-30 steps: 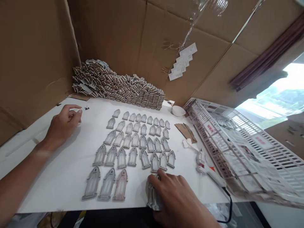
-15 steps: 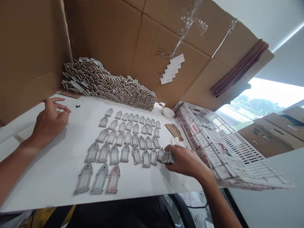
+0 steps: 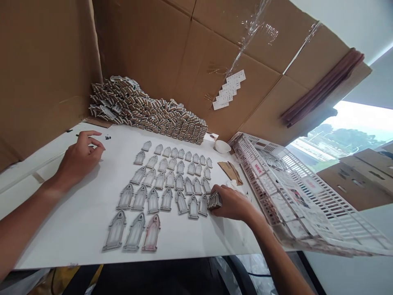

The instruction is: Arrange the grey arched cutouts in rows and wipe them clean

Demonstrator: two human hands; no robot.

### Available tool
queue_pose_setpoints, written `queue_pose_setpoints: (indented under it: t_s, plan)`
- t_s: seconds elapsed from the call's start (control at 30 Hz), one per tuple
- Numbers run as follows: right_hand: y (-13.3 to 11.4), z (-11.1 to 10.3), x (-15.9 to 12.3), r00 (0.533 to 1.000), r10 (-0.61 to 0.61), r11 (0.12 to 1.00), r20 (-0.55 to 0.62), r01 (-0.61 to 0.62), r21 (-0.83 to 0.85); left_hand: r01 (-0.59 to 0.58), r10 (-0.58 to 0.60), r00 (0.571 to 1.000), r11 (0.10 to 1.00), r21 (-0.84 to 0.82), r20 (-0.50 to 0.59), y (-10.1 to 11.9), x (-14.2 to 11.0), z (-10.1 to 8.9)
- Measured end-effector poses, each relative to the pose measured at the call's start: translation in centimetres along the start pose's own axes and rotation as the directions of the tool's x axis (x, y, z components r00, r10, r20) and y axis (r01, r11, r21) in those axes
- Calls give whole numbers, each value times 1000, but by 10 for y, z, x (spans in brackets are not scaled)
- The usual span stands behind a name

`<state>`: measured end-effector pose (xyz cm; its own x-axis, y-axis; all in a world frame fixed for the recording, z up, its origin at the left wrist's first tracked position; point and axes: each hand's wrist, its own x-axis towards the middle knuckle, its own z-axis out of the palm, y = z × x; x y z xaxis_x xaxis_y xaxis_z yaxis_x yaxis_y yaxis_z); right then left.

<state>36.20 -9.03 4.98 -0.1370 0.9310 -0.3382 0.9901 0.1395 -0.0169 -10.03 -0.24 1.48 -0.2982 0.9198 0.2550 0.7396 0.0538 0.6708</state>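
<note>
Rows of flat grey arch-window cutouts (image 3: 172, 180) lie face up on a white board (image 3: 92, 205); one in the front row is pinkish (image 3: 151, 233). My right hand (image 3: 233, 203) is closed around a small stack of the same cutouts (image 3: 214, 200) at the right end of a row. Far to the left, my left hand (image 3: 80, 157) rests on the board, its fingers curled with the tips pinched together near a few tiny black bits (image 3: 108, 137). What the fingertips hold, if anything, is too small to see.
A long heap of stacked cutouts (image 3: 147, 112) runs along the back against cardboard walls (image 3: 159, 45). A small white bowl (image 3: 222, 146), brown card scraps (image 3: 230, 172) and a tilted white plastic crate (image 3: 291, 192) stand at the right.
My right hand carried the stack from the board's front edge up to the right end of a row. My left hand stayed at the far left. The camera view shifted.
</note>
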Motion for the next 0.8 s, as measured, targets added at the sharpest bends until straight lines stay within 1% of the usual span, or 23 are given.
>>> queue_pose_setpoints:
  t_s: [0.17, 0.27, 0.3, 0.4, 0.47, 0.53, 0.57, 0.6, 0.67, 0.73, 0.8]
  plan:
    - [5, 9, 4, 996, -79, 991, -46, 83, 100, -8, 8, 1000, 999, -35, -4, -2, 0, 0]
    - [6, 12, 6, 990, -112, 986, -81, 121, 117, -37, 39, 999, 998, -59, 23, -5, 0, -1]
    - [6, 13, 5, 989, -116, 985, -92, 126, 115, -33, 34, 999, 997, -73, 15, -7, 0, 0]
    - [4, 13, 3, 984, -129, 985, -127, 142, 98, -3, 5, 1000, 986, -166, 10, -13, 1, 7]
    - [3, 6, 0, 977, -141, 984, -157, 155, 83, -17, 28, 998, 983, -185, 60, -17, 1, 14]
    - [2, -11, -1, 967, -160, 979, -196, 181, 92, -31, 43, 997, 982, -186, 61, -20, 2, 21]
    - [1, -24, -1, 957, -183, 972, -224, 211, 107, -37, 50, 997, 983, -182, 67, -22, 2, 24]
    - [-1, -41, 2, 942, -218, 959, -256, 256, 125, -42, 55, 996, 985, -168, 72, -23, 2, 27]
    - [-8, -80, 15, 896, -302, 917, -325, 366, 156, -57, 68, 993, 991, -117, 96, -24, 1, 30]
    - [-22, -124, 42, 843, -376, 872, -384, 463, 162, -68, 76, 989, 995, -66, 125, -26, 0, 32]
    - [-42, -166, 83, 780, -451, 825, -433, 549, 130, -73, 79, 986, 996, -47, 150, -29, -1, 35]
